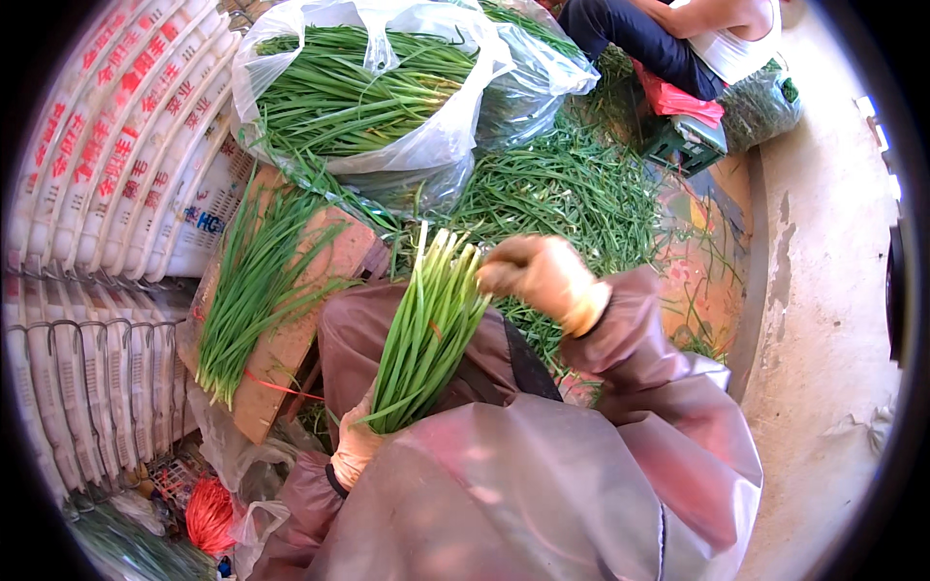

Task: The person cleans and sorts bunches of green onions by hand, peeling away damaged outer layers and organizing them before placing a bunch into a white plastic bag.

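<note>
A bunch of garlic chives (426, 339) stands tilted over my lap, its pale stem ends up and its green leaves down. My left hand (356, 447), in a pale glove, is closed around the lower, leafy part of the bunch. At the stem ends, my gloved right hand (547, 276) has its fingers pinched together against the bunch's right edge; what lies between the fingertips is too small to make out. To the left, a looser pile of chives (257, 281) lies across a wooden board (320, 254).
A white plastic bag (426, 155) full of chives stands ahead. Loose green leaves (572, 194) cover the floor beyond my knees. Stacked white crates (116, 145) rise at the left, above a bundle of red string (208, 513). Another person (717, 39) sits at the far right beside a green crate (686, 145).
</note>
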`<state>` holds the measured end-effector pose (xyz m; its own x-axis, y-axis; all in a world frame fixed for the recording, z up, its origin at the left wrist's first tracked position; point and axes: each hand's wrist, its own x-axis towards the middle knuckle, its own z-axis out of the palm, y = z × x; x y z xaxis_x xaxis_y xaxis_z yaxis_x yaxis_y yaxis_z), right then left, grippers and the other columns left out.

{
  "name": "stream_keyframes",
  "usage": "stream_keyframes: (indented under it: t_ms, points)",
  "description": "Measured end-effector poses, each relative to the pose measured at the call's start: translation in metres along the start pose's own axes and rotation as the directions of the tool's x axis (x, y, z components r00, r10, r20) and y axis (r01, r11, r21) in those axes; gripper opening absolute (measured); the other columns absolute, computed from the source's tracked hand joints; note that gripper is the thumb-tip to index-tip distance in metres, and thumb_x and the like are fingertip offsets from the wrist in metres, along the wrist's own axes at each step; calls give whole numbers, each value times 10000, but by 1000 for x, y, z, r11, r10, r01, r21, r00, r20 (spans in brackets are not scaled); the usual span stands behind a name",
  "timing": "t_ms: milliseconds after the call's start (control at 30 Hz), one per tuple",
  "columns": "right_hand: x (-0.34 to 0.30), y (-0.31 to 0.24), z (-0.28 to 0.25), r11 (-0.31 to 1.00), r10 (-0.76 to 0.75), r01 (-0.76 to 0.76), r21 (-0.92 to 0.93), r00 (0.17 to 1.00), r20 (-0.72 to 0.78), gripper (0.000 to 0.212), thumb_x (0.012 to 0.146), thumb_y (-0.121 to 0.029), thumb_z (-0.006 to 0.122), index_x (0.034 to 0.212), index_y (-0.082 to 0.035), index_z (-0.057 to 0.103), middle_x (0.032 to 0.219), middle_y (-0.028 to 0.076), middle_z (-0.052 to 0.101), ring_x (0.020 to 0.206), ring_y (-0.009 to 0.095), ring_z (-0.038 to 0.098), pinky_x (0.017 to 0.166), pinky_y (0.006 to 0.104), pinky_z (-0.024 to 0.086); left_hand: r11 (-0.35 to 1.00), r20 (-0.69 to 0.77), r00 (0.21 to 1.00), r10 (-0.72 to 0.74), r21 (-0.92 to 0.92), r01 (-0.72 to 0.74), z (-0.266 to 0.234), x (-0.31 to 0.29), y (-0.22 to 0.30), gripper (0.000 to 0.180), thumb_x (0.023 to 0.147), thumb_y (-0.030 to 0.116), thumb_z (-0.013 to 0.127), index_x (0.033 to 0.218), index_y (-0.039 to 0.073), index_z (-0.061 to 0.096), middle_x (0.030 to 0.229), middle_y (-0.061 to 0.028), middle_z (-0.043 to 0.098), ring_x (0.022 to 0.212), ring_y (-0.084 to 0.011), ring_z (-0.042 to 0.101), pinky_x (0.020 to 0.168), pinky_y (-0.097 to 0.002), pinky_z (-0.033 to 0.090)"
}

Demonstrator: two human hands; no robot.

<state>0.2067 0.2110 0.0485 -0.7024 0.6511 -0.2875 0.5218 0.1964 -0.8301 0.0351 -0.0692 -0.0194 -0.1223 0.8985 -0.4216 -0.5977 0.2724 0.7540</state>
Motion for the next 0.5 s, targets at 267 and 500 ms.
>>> stream_keyframes:
  t_ms: [267, 500]
  points:
    - [4, -5, 30, 843, -37, -12, 538, 996, 80, 156, 883, -146, 612, 866, 5, 646, 684, 102, 664, 578, 139, 625, 548, 266, 508, 960, -227, 974, -30, 266, 92, -27, -1, -19, 356, 784, 0, 673, 1130, -8, 588, 1047, -73, 657, 915, -151, 624, 818, -275, 494]
    - [28, 6, 22, 968, -189, 176, -176, 980, -57, 322, 766, -209, 709, 1047, -66, 644, 951, 112, 653, 857, 241, 623, 754, 349, 497, 953, -164, 983, -82, 275, 125, -18, -3, -5, 317, 759, 19, 706, 1066, 14, 626, 995, -55, 671, 869, -128, 620, 764, -276, 498]
